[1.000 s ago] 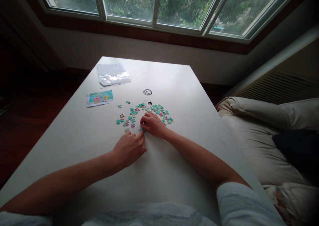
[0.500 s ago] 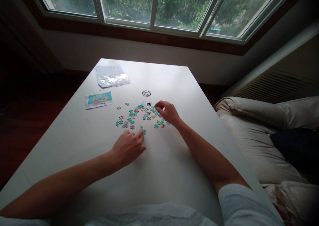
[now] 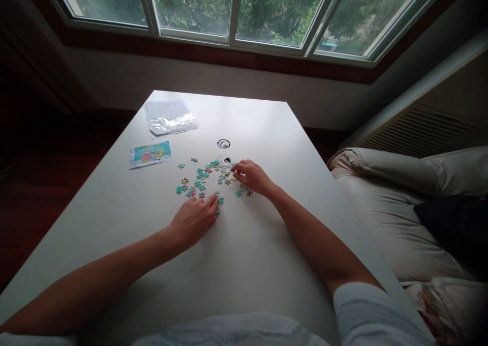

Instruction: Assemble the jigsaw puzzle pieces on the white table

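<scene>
Many small jigsaw puzzle pieces [image 3: 200, 173], mostly teal with some pink and yellow, lie loose in a ring on the white table [image 3: 244, 264]. My left hand [image 3: 194, 219] rests low at the near side of the pieces, its fingers curled together on a puzzle piece [image 3: 217, 213] that shows partly at the fingertips. Just beyond those fingers is a teal piece [image 3: 220, 200]. Over the right part of the pile is my right hand [image 3: 253, 177], thumb and forefinger a little apart, with nothing visible between them. It hides some pieces below it.
A picture card [image 3: 150, 154] with cartoon figures lies left of the pieces. Behind it are papers in a clear plastic sleeve [image 3: 171, 117]. Two round fittings, one a grommet [image 3: 223, 143], sit in the tabletop. A beige sofa [image 3: 389, 203] stands to the right.
My right hand has moved slightly left and toward me over the pile. My left hand's fingers have drawn together, its thumb tucked in, and a piece now shows beside them.
</scene>
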`<state>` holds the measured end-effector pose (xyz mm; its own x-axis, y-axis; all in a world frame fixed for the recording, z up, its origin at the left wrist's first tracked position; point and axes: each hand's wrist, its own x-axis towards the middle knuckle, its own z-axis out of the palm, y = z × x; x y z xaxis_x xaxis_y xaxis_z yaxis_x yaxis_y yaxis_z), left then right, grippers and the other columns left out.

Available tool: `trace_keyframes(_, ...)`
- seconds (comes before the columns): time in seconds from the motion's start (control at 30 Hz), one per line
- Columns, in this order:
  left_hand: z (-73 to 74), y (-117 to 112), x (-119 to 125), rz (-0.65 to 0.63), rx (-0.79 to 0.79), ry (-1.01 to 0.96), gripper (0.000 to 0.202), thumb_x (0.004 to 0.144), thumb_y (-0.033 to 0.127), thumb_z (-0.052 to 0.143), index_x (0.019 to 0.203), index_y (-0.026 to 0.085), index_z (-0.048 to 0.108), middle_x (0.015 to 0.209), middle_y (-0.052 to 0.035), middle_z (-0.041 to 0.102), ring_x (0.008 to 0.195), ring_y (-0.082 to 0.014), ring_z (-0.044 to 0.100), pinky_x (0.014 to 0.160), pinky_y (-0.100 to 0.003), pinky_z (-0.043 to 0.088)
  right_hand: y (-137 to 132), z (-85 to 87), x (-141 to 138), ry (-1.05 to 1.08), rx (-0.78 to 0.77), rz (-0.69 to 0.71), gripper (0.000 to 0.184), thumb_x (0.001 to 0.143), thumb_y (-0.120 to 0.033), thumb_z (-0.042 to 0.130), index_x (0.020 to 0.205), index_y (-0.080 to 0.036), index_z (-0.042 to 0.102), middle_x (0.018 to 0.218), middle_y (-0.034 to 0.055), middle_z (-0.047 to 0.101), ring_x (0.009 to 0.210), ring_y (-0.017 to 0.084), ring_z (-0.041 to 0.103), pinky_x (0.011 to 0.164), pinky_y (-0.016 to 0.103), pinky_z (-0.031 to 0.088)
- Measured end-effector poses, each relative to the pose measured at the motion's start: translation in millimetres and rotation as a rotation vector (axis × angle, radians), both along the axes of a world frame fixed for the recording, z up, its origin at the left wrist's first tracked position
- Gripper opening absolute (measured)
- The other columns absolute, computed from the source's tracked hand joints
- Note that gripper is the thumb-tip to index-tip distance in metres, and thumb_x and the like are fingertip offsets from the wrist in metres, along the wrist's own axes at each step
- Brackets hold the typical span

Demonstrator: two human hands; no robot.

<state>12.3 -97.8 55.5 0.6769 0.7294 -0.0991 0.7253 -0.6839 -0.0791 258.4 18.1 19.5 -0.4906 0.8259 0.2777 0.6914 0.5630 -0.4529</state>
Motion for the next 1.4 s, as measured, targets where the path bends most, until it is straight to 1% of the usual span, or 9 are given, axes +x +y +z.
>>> trace_keyframes(0.1, -1.9, -0.2, 0.0, 0.004, 0.000, 0.003, 0.042, 0.098, 0.026, 0.049, 0.138, 0.015, 0.052, 0.143, -0.0188, 0.053, 0.096, -0.0240, 0.068, 0.081, -0.037, 0.047, -5.4, -13.0, -15.8, -0.072, 0.056, 0.023, 0.018, 0.093, -0.022, 0.065, 0.108, -0.024, 0.073, 0.095, 0.0061, 0.065, 0.091, 0.021, 0.053, 0.084, 0.032, 0.040)
trace_keyframes(0.2, 0.5, -0.1, 1.1, 0.002, 0.005, 0.003, 0.039, 0.098, 0.027, 0.049, 0.134, 0.014, 0.055, 0.138, -0.0178, 0.056, 0.094, -0.0237, 0.068, 0.079, -0.036, 0.046, -8.2, -17.6, -22.0, -0.137, 0.089, 0.026, 0.021, 0.093, -0.022, 0.064, 0.112, -0.026, 0.073, 0.100, 0.0073, 0.064, 0.094, 0.022, 0.051, 0.085, 0.033, 0.039)
trace_keyframes(0.33, 4.0, 2.0, 2.7, 0.009, 0.006, 0.001, 0.034, 0.097, 0.025, 0.051, 0.129, 0.015, 0.056, 0.133, -0.0161, 0.059, 0.091, -0.0231, 0.068, 0.077, -0.036, 0.047, -9.7, -16.4, -23.0, -0.148, 0.095, 0.036, 0.016, 0.094, -0.022, 0.063, 0.105, -0.026, 0.074, 0.098, 0.0071, 0.063, 0.094, 0.022, 0.050, 0.085, 0.033, 0.038)
trace_keyframes(0.43, 3.1, 6.2, 2.1, 0.018, 0.009, -0.024, 0.030, 0.098, 0.022, 0.050, 0.126, 0.016, 0.058, 0.127, -0.0138, 0.062, 0.092, -0.0224, 0.069, 0.078, -0.036, 0.048, -11.4, -17.6, -25.2, -0.131, 0.102, 0.008, 0.010, 0.093, -0.027, 0.065, 0.099, -0.024, 0.073, 0.098, 0.0071, 0.063, 0.095, 0.023, 0.050, 0.087, 0.035, 0.039)
trace_keyframes(0.6, -1.1, 13.6, -1.6, 0.045, 0.013, -0.087, 0.027, 0.098, 0.029, 0.052, 0.122, 0.020, 0.059, 0.123, -0.0085, 0.065, 0.090, -0.0208, 0.070, 0.077, -0.033, 0.048, -14.2, -23.1, -33.1, -0.123, 0.119, -0.091, 0.014, 0.091, -0.030, 0.067, 0.103, -0.023, 0.071, 0.100, 0.0084, 0.062, 0.099, 0.026, 0.051, 0.089, 0.038, 0.040)
trace_keyframes(0.77, -2.3, 14.2, -2.6, 0.053, 0.011, -0.113, 0.029, 0.098, 0.031, 0.053, 0.124, 0.021, 0.059, 0.124, -0.0075, 0.065, 0.090, -0.0197, 0.070, 0.076, -0.031, 0.049, -15.8, -22.6, -37.2, -0.143, 0.102, -0.149, 0.013, 0.090, -0.028, 0.067, 0.102, -0.023, 0.071, 0.100, 0.0091, 0.062, 0.099, 0.027, 0.050, 0.088, 0.039, 0.040)
trace_keyframes(0.97, -3.5, 14.1, -1.1, 0.054, 0.013, -0.119, 0.027, 0.096, 0.032, 0.054, 0.121, 0.021, 0.060, 0.123, -0.0080, 0.065, 0.089, -0.0202, 0.070, 0.076, -0.031, 0.050, -16.5, -21.4, -40.2, -0.142, 0.063, -0.146, 0.011, 0.091, -0.021, 0.062, 0.099, -0.022, 0.071, 0.100, 0.0078, 0.062, 0.099, 0.025, 0.050, 0.090, 0.037, 0.038)
trace_keyframes(1.17, -4.9, 16.1, -2.8, 0.057, -0.004, -0.133, 0.029, 0.096, 0.033, 0.055, 0.122, 0.023, 0.061, 0.122, -0.0077, 0.065, 0.088, -0.0208, 0.070, 0.075, -0.032, 0.051, -17.3, -22.2, -40.0, -0.144, 0.055, -0.158, 0.014, 0.092, -0.019, 0.061, 0.100, -0.023, 0.071, 0.101, 0.0078, 0.062, 0.101, 0.025, 0.050, 0.090, 0.037, 0.037)
trace_keyframes(1.4, -6.5, 15.4, -2.4, 0.062, 0.003, -0.136, 0.028, 0.096, 0.031, 0.054, 0.122, 0.023, 0.060, 0.125, -0.0074, 0.065, 0.089, -0.0203, 0.070, 0.075, -0.031, 0.050, -19.9, -19.7, -39.4, -0.125, 0.057, -0.114, 0.016, 0.092, -0.027, 0.063, 0.105, -0.024, 0.072, 0.100, 0.0071, 0.063, 0.099, 0.025, 0.050, 0.092, 0.037, 0.036)
